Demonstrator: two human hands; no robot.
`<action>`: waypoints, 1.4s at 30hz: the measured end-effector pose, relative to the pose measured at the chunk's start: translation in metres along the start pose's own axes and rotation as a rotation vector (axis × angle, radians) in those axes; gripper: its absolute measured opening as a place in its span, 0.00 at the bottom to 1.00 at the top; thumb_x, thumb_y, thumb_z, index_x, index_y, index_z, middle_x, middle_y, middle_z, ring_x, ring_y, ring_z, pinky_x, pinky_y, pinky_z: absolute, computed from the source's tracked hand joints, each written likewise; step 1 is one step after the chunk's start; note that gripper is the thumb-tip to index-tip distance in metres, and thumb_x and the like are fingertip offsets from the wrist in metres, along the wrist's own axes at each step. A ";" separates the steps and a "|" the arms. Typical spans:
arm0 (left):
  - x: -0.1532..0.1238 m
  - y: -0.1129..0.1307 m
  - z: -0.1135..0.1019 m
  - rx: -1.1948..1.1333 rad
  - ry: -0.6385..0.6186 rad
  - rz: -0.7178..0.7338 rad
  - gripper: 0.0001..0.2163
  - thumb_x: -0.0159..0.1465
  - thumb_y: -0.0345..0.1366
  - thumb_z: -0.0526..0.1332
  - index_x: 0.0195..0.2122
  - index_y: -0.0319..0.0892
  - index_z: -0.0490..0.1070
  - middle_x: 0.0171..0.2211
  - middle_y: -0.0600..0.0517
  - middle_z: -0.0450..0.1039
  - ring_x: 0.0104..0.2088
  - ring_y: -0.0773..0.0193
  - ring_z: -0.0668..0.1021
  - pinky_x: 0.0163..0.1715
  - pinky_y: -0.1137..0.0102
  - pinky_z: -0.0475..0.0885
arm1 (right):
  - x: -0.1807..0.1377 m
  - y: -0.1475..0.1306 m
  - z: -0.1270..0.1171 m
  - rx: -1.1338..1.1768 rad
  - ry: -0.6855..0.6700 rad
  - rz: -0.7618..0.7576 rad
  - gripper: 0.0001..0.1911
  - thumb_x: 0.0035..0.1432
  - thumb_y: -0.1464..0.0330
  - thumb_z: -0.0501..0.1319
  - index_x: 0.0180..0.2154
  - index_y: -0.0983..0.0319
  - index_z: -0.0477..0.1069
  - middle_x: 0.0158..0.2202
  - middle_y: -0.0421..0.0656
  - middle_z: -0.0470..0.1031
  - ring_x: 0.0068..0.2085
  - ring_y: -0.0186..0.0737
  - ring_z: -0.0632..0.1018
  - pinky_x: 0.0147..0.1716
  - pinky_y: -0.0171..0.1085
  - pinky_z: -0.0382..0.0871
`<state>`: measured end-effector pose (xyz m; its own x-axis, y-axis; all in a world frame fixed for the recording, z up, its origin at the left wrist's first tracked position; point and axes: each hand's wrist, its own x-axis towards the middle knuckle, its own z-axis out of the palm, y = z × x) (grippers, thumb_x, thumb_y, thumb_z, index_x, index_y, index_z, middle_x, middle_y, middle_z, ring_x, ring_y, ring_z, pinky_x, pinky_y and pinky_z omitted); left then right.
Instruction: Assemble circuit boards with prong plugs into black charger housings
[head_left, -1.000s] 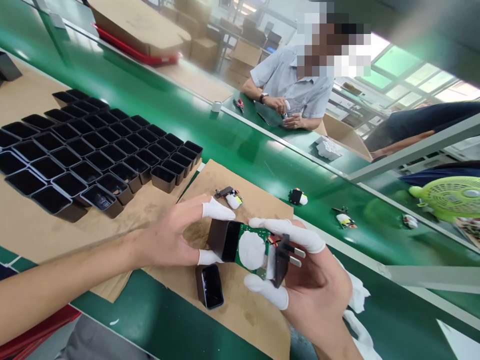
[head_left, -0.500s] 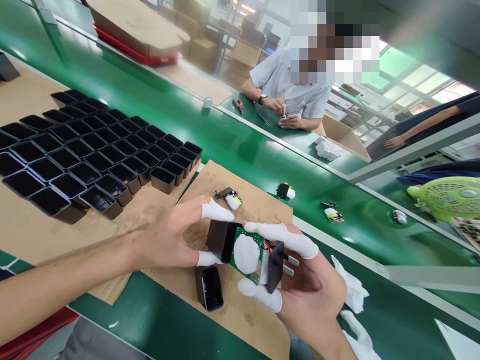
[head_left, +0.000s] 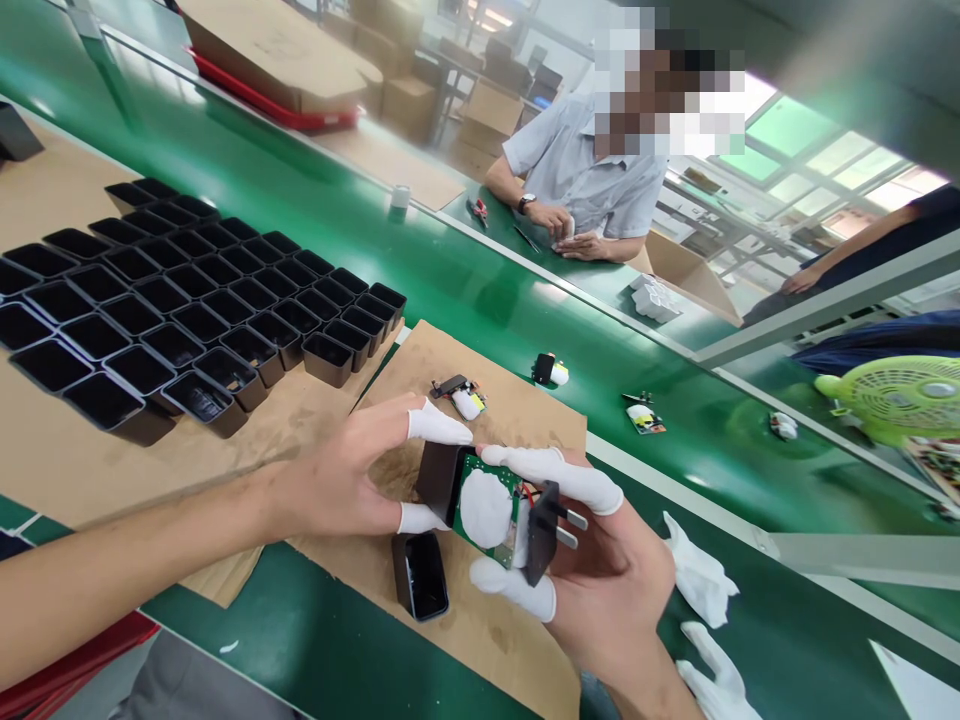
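My left hand [head_left: 352, 480] pinches a black plastic charger shell [head_left: 436, 481] between thumb and forefinger, both in white finger cots. My right hand [head_left: 600, 560] grips a green circuit board [head_left: 487, 508] with a white pad and a black plug cap with two metal prongs [head_left: 547, 520]. The board's end sits inside the shell's open mouth. Both hands hover over a brown cardboard sheet [head_left: 480, 620]. Another black shell [head_left: 421, 575] lies on the cardboard just below them.
Rows of empty black shells [head_left: 187, 290] stand on cardboard at the left. A loose board assembly [head_left: 459, 393] lies ahead. More assemblies [head_left: 547, 370] [head_left: 641, 414] ride the green belt [head_left: 315, 200]. A seated person [head_left: 577, 190] works across it. White gloves [head_left: 697, 580] lie at right.
My hands have drawn closer together, so the board has gone further into the shell. The parts on the belt have travelled left.
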<state>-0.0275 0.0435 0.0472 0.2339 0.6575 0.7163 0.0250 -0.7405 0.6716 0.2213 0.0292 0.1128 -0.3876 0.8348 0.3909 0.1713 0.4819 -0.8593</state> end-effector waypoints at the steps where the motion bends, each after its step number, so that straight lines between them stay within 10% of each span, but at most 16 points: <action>1: -0.001 -0.001 0.000 0.002 -0.002 0.006 0.29 0.66 0.32 0.80 0.66 0.45 0.77 0.55 0.42 0.87 0.56 0.51 0.87 0.60 0.57 0.84 | -0.001 0.001 0.000 -0.006 0.000 -0.007 0.34 0.53 0.64 0.89 0.60 0.54 0.84 0.55 0.52 0.91 0.47 0.53 0.91 0.44 0.45 0.91; 22: -0.005 0.002 -0.002 -0.024 -0.021 -0.019 0.30 0.65 0.30 0.80 0.68 0.45 0.76 0.57 0.42 0.86 0.55 0.51 0.88 0.60 0.59 0.85 | 0.010 -0.011 -0.004 -0.057 -0.011 -0.224 0.38 0.52 0.66 0.89 0.63 0.54 0.83 0.51 0.50 0.92 0.44 0.55 0.92 0.35 0.45 0.90; 36: -0.010 0.001 -0.001 -0.018 -0.053 -0.029 0.33 0.64 0.28 0.80 0.70 0.46 0.75 0.59 0.42 0.86 0.57 0.51 0.87 0.61 0.60 0.84 | -0.002 -0.013 -0.007 -0.125 -0.105 -0.113 0.37 0.58 0.69 0.86 0.66 0.49 0.80 0.61 0.50 0.89 0.55 0.58 0.92 0.54 0.50 0.92; 42: -0.006 0.004 0.000 -0.008 -0.049 -0.024 0.31 0.66 0.30 0.79 0.69 0.46 0.75 0.56 0.42 0.86 0.55 0.51 0.87 0.58 0.59 0.85 | -0.006 -0.005 -0.006 -0.135 -0.100 -0.118 0.42 0.57 0.69 0.86 0.70 0.47 0.79 0.63 0.51 0.88 0.56 0.58 0.92 0.29 0.37 0.89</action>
<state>-0.0291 0.0362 0.0457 0.2804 0.6675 0.6898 0.0232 -0.7232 0.6903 0.2286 0.0233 0.1170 -0.4992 0.7432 0.4456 0.2370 0.6117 -0.7547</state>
